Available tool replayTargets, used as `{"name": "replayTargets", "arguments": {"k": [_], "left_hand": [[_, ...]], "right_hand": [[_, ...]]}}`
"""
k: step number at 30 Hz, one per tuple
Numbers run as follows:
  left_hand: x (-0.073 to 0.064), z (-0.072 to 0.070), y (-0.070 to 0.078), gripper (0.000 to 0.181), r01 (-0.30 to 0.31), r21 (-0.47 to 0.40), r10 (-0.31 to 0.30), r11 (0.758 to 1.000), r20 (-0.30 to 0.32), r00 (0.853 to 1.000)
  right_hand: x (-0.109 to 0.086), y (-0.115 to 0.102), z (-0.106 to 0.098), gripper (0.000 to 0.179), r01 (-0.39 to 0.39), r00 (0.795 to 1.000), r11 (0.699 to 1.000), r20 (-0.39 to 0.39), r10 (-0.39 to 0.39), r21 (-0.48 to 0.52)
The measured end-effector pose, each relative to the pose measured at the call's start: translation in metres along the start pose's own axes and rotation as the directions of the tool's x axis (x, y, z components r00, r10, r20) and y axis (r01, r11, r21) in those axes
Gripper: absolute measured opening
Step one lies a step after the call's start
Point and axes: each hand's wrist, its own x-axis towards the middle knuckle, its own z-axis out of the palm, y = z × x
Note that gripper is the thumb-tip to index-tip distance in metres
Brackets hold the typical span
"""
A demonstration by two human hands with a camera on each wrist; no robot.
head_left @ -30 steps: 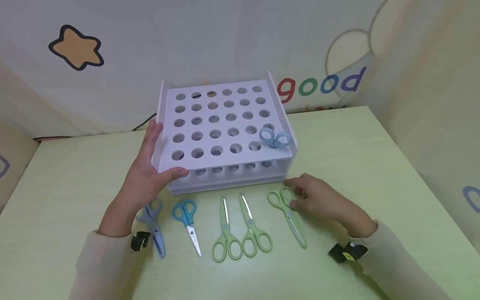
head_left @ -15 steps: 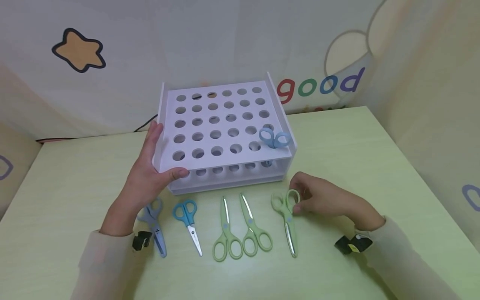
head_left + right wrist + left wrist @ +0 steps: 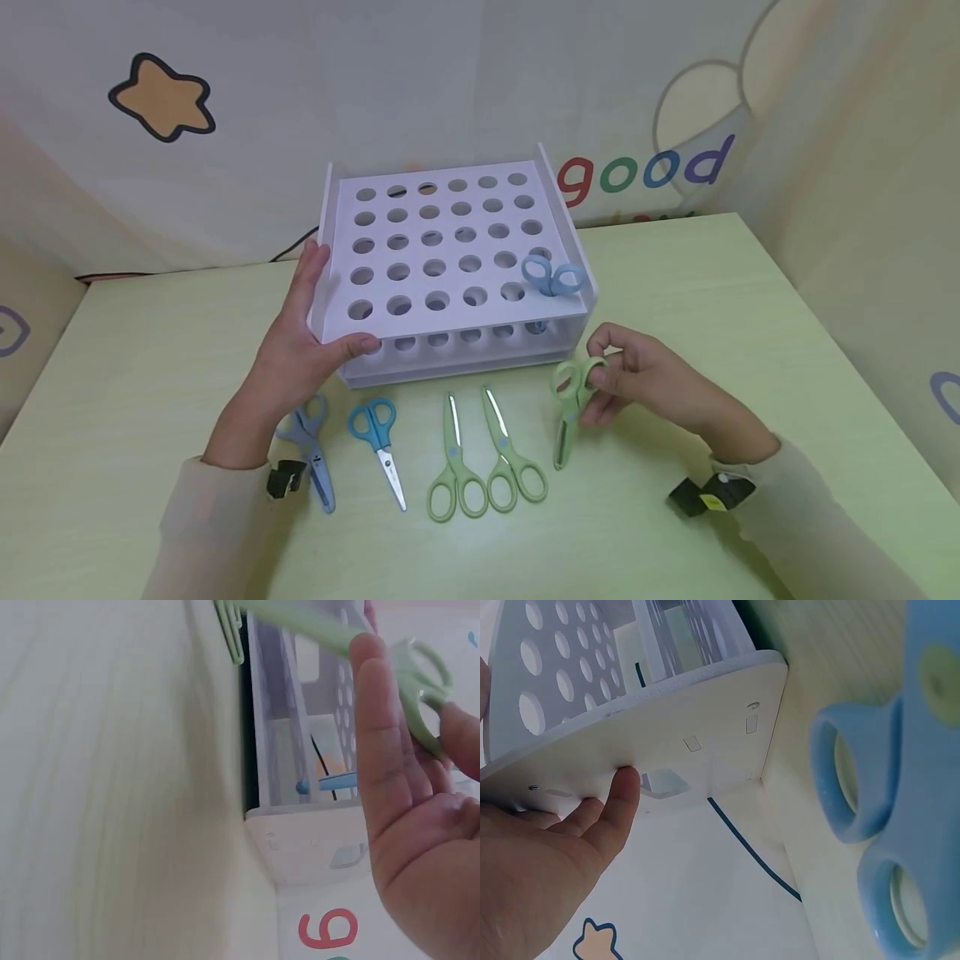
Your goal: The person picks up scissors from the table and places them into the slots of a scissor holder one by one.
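Observation:
Green scissors (image 3: 568,410) hang from my right hand (image 3: 645,375), which pinches one handle loop between thumb and fingers, blades down, just off the rack's front right corner. In the right wrist view, those green scissors (image 3: 420,682) are partly blurred. My left hand (image 3: 288,358) rests on the left side of a white rack (image 3: 450,321) with rows of round holes. Its thumb lies across the front edge; in the left wrist view the fingers (image 3: 619,799) press the side panel with little bend. Light blue scissors (image 3: 551,279) stand handles-up in the rack's front right hole.
On the table (image 3: 187,358), in front of the rack, lie grey-blue scissors (image 3: 315,467), blue-handled scissors (image 3: 378,442) and two green pairs, the left green scissors (image 3: 452,467) and right green scissors (image 3: 507,458). A curtain (image 3: 420,75) hangs behind.
My right hand has taken the rightmost green scissors by a handle loop and lifted them, turning the blades downward. The left hand and the rack stay essentially in place.

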Motion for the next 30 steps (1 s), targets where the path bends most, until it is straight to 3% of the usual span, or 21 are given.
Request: {"name": "replayTargets", "arguments": {"k": [7,11,17,22,30], "left_hand": [[-0.001,-0.001,0.000,0.116,0.013,-0.003,-0.013,1.000,-0.005,1.000],[-0.001,-0.001,-0.001,0.116,0.008,-0.010,-0.009,1.000,-0.008,1.000],[0.003,0.005,0.000,0.115,0.009,-0.040,-0.009,0.999,-0.001,1.000],[0.007,0.011,0.002,0.114,0.020,-0.041,-0.020,0.999,-0.002,1.000],[0.016,0.020,0.003,0.114,0.004,-0.042,-0.004,0.999,0.003,1.000]], "right_hand": [[0.000,-0.011,0.007,0.009,0.110,0.993,0.994,-0.032,-0.110,0.000],[0.001,-0.021,0.013,0.012,0.171,0.977,0.985,-0.126,-0.173,-0.026],[0.002,-0.039,0.017,0.008,0.285,0.911,0.958,-0.303,-0.278,-0.022],[0.010,-0.050,0.016,0.022,0.412,0.853,0.910,-0.370,-0.367,0.045],[0.030,-0.070,0.018,0.022,0.435,0.796,0.900,-0.480,-0.369,0.031]]}}
